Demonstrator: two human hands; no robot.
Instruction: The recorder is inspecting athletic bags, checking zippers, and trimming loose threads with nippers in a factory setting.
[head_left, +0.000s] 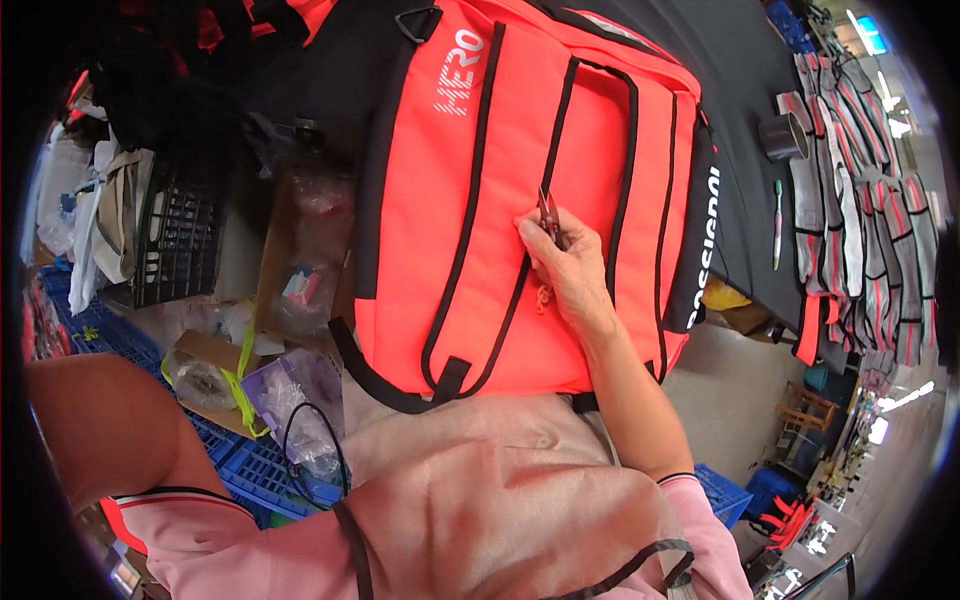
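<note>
A bright orange-red backpack [420, 230] with black trim lies in front of me, its shoulder straps facing up and its lower edge against my apron. Over one of its straps, my right hand [572, 262] is closed around a small pair of scissors [550, 222]. The dark blades point away from me, and a bit of orange handle shows below the palm. My left arm [110, 420] bends out past the left edge, so its hand is out of view.
A dark-covered table [745, 235] carries a toothbrush [777, 225] and a dark cup [783, 136] at the right. Beyond hang several grey and red straps [880, 230]. On the left are a black crate [182, 230], cardboard boxes [208, 385] with plastic bags, and blue crates [260, 475].
</note>
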